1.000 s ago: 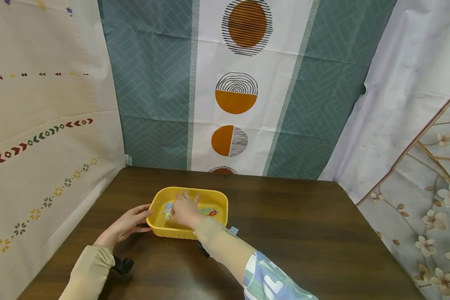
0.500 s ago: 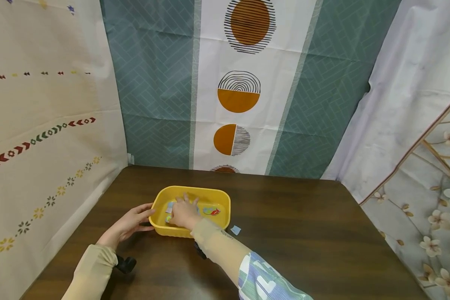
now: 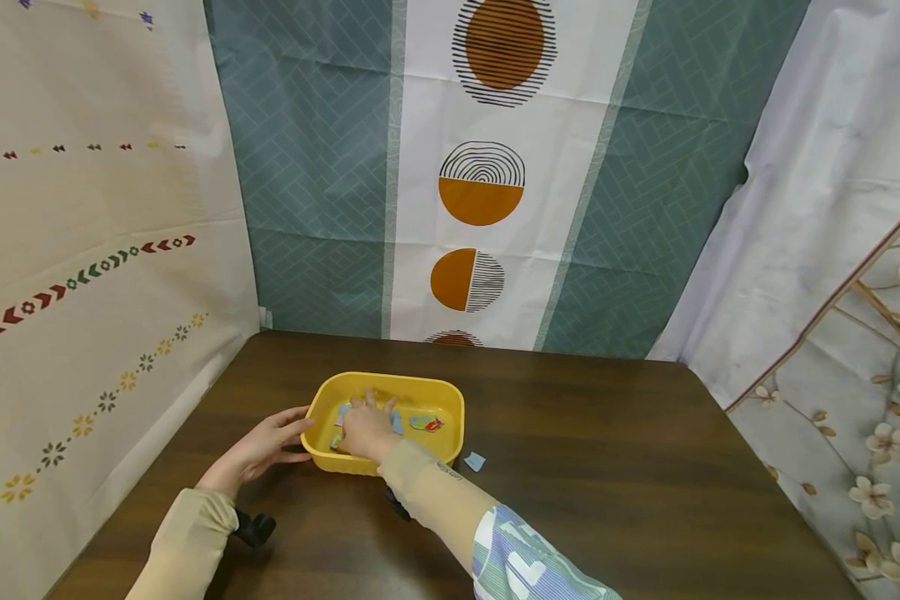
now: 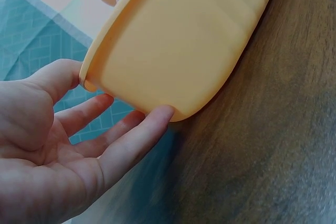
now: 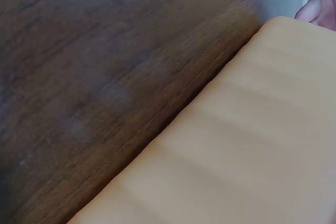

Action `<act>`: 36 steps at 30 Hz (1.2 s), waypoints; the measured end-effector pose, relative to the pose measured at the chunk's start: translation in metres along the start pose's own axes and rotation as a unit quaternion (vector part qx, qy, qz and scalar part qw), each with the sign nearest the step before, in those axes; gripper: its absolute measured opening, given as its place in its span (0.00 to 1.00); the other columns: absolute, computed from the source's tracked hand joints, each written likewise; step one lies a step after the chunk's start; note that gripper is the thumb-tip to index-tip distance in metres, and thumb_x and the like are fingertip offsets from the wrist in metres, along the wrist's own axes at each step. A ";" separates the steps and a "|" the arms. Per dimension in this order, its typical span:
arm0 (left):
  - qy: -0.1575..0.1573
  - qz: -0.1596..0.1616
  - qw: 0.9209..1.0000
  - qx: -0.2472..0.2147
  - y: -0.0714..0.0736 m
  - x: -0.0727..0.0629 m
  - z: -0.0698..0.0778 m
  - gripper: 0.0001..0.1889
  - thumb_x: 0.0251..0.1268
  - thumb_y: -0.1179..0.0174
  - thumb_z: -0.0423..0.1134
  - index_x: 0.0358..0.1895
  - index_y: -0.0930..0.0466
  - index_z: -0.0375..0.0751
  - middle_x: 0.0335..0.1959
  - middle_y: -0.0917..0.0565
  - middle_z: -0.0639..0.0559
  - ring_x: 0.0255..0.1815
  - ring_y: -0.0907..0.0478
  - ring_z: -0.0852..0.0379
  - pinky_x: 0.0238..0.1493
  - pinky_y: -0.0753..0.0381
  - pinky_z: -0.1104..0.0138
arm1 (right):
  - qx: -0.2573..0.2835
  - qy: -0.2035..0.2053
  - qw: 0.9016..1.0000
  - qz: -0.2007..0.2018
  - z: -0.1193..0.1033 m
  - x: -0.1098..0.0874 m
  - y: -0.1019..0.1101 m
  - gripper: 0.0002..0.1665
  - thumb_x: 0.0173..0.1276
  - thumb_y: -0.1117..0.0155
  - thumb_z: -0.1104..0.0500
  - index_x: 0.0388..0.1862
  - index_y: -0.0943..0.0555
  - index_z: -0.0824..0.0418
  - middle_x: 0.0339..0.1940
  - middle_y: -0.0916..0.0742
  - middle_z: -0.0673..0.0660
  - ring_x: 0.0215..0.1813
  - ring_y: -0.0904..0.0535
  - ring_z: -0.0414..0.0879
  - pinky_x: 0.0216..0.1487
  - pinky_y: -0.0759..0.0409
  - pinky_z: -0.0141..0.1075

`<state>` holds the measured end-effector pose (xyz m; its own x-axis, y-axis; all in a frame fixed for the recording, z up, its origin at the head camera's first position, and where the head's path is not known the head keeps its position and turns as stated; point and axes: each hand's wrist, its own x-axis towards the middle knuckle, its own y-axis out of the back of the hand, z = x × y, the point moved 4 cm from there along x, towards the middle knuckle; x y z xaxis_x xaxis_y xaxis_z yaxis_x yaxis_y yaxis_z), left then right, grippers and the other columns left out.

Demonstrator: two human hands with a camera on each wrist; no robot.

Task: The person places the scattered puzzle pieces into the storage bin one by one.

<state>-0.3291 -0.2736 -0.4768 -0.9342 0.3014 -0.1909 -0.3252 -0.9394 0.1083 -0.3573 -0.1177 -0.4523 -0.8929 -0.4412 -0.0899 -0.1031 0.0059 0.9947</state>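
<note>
The yellow plastic tub (image 3: pixel 420 385) stands on the brown table. My left hand (image 3: pixel 266 446) holds its left end; in the left wrist view one finger hooks over the rim and the thumb (image 4: pixel 157 119) lies against the lower outer wall. Inside the tub, my right hand (image 3: pixel 365 432) reaches down with some fingers spread toward the far side. Around it lie small flat printed pieces: a light blue one (image 3: pixel 397 422), a green and red one (image 3: pixel 427 423) and a yellow-green one (image 3: pixel 335 442) near the fingertips. I cannot tell whether the right fingers pinch a piece.
A small light blue piece (image 3: pixel 475 461) lies on the brown wooden table (image 3: pixel 607 467), right of the tub. Patterned cloths hang behind the table (image 3: pixel 322 167) and along both sides. A black wrist camera (image 3: pixel 253 528) sits below the left wrist.
The view has shifted slightly, so everything sits a little further right. My right hand has drawn back slightly toward the near left inside the tub; the loose blue piece shows more fully beside the forearm.
</note>
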 end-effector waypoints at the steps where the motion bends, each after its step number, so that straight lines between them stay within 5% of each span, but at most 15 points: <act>1: 0.001 0.000 1.000 0.000 0.000 0.000 0.000 0.37 0.78 0.53 0.45 0.75 0.58 0.23 0.70 0.44 0.21 0.57 0.22 0.46 0.53 0.16 0.53 | -0.001 -0.001 1.000 -0.001 0.000 0.000 0.000 0.11 0.62 0.31 0.40 0.26 0.12 0.42 0.74 0.29 0.46 0.80 0.48 0.51 0.72 0.41 0.64; 16: 0.000 0.000 1.000 0.002 -0.001 0.000 0.000 0.37 0.79 0.53 0.45 0.75 0.58 0.23 0.70 0.44 0.21 0.56 0.22 0.48 0.53 0.16 0.53 | 0.011 0.001 1.000 -0.001 0.002 -0.006 0.005 0.11 0.63 0.31 0.41 0.28 0.12 0.44 0.75 0.30 0.46 0.80 0.47 0.51 0.72 0.41 0.64; 23: -0.003 -0.003 1.000 0.004 -0.001 0.000 0.000 0.37 0.79 0.54 0.45 0.75 0.59 0.23 0.70 0.44 0.21 0.57 0.22 0.47 0.54 0.16 0.53 | 0.050 0.013 0.998 0.030 0.007 -0.012 0.020 0.10 0.63 0.30 0.45 0.41 0.12 0.43 0.73 0.28 0.47 0.79 0.45 0.53 0.72 0.43 0.66; 36: -0.002 -0.001 1.000 0.009 0.000 -0.001 0.001 0.37 0.79 0.53 0.44 0.75 0.59 0.22 0.69 0.43 0.20 0.55 0.21 0.47 0.53 0.16 0.53 | 0.090 0.006 0.995 0.042 0.042 -0.029 0.046 0.15 0.64 0.31 0.47 0.47 0.14 0.51 0.76 0.32 0.54 0.81 0.52 0.58 0.71 0.46 0.71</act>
<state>-0.3284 -0.2735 -0.4760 -0.9342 0.3033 -0.1878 -0.3292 -0.9358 0.1263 -0.3547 -0.0674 -0.4062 -0.8966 -0.4429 -0.0058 -0.1063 0.2025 0.9735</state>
